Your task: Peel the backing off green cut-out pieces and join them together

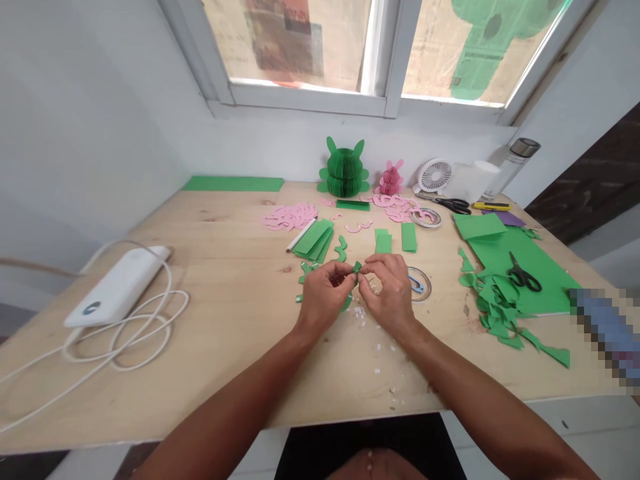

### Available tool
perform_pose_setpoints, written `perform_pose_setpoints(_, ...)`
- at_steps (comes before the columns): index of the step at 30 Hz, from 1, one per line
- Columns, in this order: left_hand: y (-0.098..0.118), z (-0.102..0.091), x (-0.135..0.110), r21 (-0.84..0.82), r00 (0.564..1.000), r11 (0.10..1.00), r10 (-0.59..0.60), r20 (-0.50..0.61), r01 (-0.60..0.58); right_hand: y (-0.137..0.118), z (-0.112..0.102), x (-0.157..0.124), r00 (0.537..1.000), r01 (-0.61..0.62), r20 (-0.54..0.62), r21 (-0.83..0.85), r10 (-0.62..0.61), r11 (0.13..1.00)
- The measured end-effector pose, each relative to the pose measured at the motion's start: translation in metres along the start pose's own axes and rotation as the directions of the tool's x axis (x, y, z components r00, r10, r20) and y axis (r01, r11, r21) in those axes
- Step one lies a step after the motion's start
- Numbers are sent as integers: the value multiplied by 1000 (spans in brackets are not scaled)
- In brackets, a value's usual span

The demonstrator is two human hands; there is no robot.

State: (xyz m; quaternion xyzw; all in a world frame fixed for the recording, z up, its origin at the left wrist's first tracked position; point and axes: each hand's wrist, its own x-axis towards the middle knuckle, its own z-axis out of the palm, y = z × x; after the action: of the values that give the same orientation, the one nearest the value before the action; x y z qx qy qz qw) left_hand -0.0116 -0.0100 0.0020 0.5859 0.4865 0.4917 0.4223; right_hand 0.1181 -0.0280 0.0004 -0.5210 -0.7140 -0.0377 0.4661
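Note:
My left hand (pixel 324 293) and my right hand (pixel 390 288) meet over the middle of the wooden table (pixel 235 333), fingers pinched together on a small green paper piece (pixel 357 268) held between them. More green cut shapes (pixel 306 270) lie just beyond my left hand. A tape roll (pixel 419 284) rests right of my right hand. Tiny white paper bits (pixel 367 320) are scattered under my wrists.
Green paper stacks (pixel 316 239), pink cutouts (pixel 290 216), a green honeycomb paper figure (pixel 344 170) and a pink one (pixel 391 179) sit at the back. Right: green sheets, scraps (pixel 495 300), scissors (pixel 524 273). Left: white power bank (pixel 117 287) with coiled cable. A small fan (pixel 434 175) stands by the wall.

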Motion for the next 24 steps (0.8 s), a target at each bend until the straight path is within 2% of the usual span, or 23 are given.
perform_pose_setpoints(9, 5, 0, -4, 227, 989, 964, 145, -8, -140, -3, -1, 2, 999, -18, -48, -88, 14, 996)
perform_pose_setpoints(19, 5, 2, -5, 291, 974, 934, 225, -20, -210, -4, 0, 1, 998, -48, -49, -74, 44, 996)
perform_pose_setpoints(24, 5, 2, -5, 252, 980, 950, 198, -18, -187, -5, 1, 2, 996, -82, -36, -15, 82, 996)
